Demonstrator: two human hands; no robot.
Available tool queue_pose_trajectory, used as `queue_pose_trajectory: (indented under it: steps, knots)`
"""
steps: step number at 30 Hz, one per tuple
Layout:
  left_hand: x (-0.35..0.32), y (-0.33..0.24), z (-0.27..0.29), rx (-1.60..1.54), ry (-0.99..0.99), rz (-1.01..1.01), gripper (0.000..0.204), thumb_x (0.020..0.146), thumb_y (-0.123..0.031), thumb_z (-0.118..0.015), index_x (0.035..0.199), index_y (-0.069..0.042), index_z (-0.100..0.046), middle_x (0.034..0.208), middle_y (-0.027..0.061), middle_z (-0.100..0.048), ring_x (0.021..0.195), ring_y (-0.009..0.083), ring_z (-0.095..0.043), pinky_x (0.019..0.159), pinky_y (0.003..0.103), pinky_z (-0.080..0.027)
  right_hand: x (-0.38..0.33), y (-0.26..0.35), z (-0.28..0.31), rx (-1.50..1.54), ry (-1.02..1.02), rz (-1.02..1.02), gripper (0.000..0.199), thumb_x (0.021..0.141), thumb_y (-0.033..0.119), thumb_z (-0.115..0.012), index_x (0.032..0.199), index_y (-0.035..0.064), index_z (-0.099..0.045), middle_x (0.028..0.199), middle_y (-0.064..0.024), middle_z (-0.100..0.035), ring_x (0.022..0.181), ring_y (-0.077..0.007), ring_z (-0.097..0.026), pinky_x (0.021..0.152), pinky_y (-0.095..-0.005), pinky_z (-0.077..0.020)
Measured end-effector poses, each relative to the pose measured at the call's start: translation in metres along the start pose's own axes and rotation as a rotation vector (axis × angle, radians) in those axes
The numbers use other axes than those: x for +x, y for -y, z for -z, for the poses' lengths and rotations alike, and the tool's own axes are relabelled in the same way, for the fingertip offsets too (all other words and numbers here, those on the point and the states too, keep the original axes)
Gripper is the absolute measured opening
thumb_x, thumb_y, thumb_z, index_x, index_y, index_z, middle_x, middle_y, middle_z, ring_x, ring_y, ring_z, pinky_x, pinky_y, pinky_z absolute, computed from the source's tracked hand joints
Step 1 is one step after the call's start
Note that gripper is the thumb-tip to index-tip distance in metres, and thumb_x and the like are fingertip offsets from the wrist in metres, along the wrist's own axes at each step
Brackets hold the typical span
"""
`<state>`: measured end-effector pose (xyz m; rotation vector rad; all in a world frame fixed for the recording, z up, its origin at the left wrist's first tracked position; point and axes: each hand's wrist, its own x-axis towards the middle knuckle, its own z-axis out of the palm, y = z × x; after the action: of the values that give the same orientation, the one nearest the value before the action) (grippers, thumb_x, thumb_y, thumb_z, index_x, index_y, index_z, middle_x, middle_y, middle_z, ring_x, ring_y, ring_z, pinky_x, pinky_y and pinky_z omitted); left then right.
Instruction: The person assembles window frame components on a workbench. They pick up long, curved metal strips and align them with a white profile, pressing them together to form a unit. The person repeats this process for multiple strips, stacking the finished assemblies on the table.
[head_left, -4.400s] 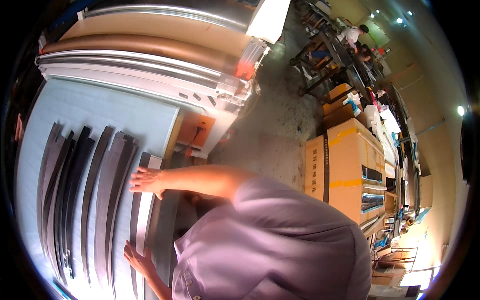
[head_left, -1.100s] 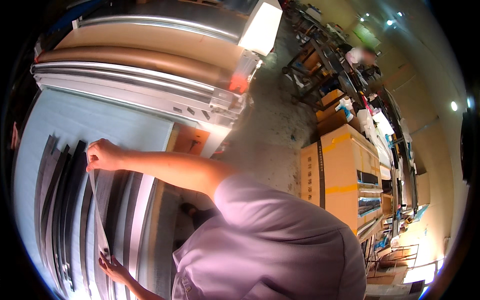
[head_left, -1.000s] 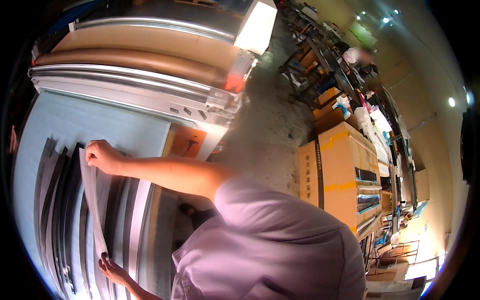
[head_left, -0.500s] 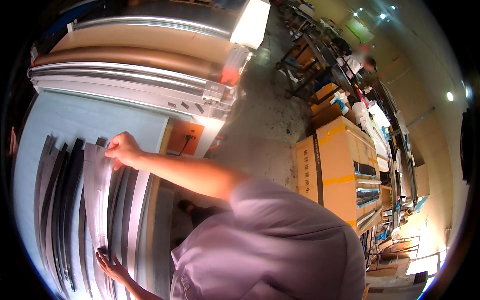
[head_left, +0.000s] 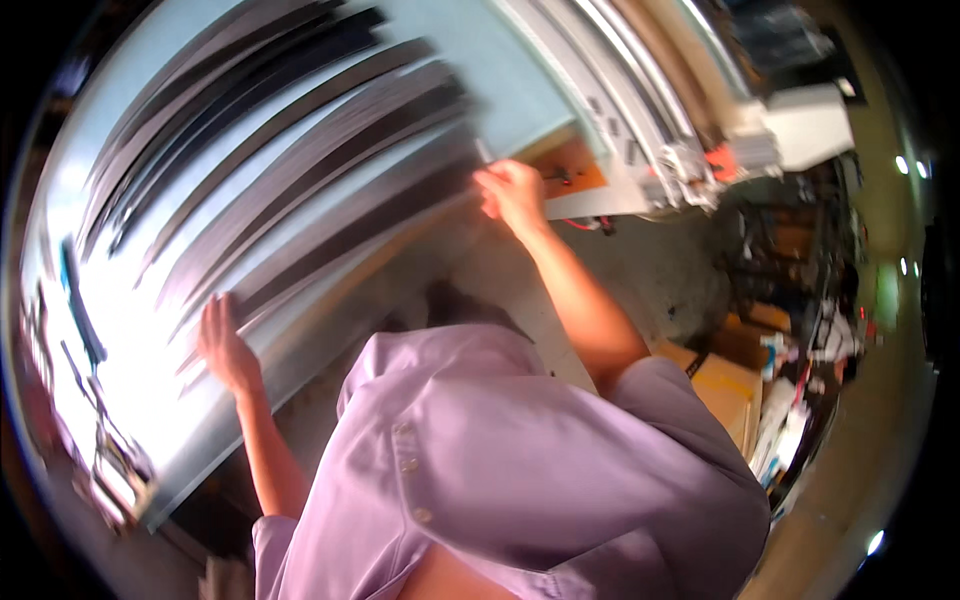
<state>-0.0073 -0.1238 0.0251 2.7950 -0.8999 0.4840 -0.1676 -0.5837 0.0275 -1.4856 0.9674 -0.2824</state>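
Observation:
Several long, dark grey and black flat strips lie side by side on a pale blue tabletop. My right hand is at the far end of the strip nearest me. Its fingers are curled closed with the fingertips at that end, where blur hides what is between them. Over the near ends of the strips, my left hand has its fingers stretched out. Whether it touches a strip cannot be made out.
Beyond the strips runs a machine with metal rails and a brown roller. An orange panel with a plug sits by the table corner. Cardboard boxes stand at right. Bright glare covers the table's left part.
My view has turned, so the table and strips now slant across it. The right hand has gone from a grey strip among the others to the nearest strip's end; the left hand shows more fully.

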Motion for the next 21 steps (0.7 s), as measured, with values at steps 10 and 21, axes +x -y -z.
queue_pose_trajectory:
  steps: [10, 21]
  knots:
    - [-0.068, 0.016, 0.002, 0.118, 0.196, 0.158, 0.052, 0.091, -0.001, -0.045, 0.14, -0.016, -0.056, 0.146, 0.0077, -0.052, 0.137, 0.0281, -0.046, 0.114, 0.044, -0.033, 0.001, -0.044, -0.054, -0.2, 0.024, 0.064, 0.017, 0.089, 0.013, -0.072, 0.098, -0.0006, -0.067, 0.07, -0.006, -0.064, 0.049, -0.0102, -0.059, 0.043, -0.0245, -0.046]
    - [-0.041, 0.002, -0.003, -0.03, 0.252, 0.169, 0.068, 0.093, -0.026, -0.062, 0.153, -0.01, -0.035, 0.156, 0.0108, -0.038, 0.144, 0.0318, -0.034, 0.117, 0.049, -0.025, 0.054, -0.029, -0.03, -0.612, -0.139, 0.438, 0.015, 0.084, 0.015, -0.073, 0.085, 0.0037, -0.064, 0.08, -0.0138, -0.067, 0.077, -0.0334, -0.066, 0.068, -0.0414, -0.05]
